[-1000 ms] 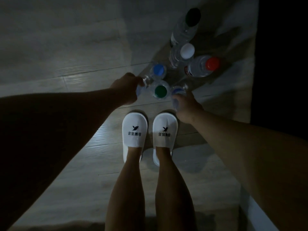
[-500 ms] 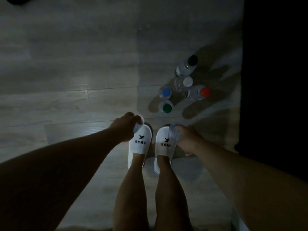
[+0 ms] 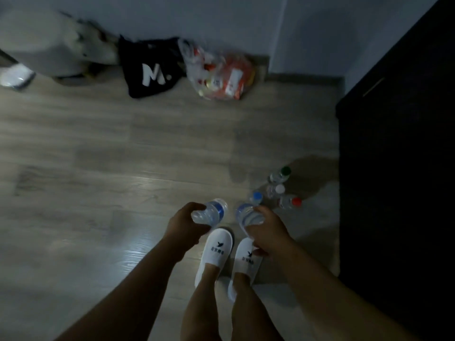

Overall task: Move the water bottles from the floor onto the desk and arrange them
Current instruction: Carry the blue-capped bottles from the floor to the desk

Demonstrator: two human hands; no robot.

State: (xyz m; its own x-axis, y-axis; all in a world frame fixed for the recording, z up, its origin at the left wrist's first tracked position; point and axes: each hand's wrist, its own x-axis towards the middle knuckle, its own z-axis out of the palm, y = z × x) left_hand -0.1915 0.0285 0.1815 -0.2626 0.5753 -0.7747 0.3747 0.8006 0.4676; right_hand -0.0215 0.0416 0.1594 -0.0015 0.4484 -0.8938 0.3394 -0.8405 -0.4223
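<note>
- The wood-plank floor (image 3: pixel 98 156) filled most of the view and ran up to a pale wall (image 3: pixel 246 20).
- A dark piece of furniture (image 3: pixel 394 180) stood along the right edge, too dim to make out further.
- A pale bulky thing (image 3: pixel 37 45), blurred, sat against the wall at the far left.
- A black bag (image 3: pixel 150 70) with a white "M." leaned by the wall. Just to its right lay a clear plastic bag (image 3: pixel 221 72) with orange and red contents.
- Two white slippers (image 3: pixel 214 252) with dark print were on the person's feet, side by side on the floor.
- The left grip (image 3: pixel 183 223) was curled round the left bottle (image 3: pixel 210 214), a clear one with a blue band. It was held up off the floor and tipped onto its side, above the toe of the left slipper.
- The right grip (image 3: pixel 267 232) was curled round the right bottle (image 3: pixel 246 217), also clear, held in the air just beside the other. Their caps were hidden.
- Four more bottles stood upright on the floor, close together, between the right grip and the dark furniture:
  - the green-capped bottle (image 3: pixel 280 174), farthest away
  - the white-capped bottle (image 3: pixel 275 190)
  - the blue-capped bottle (image 3: pixel 256 197)
  - the red-capped bottle (image 3: pixel 289 202)
</note>
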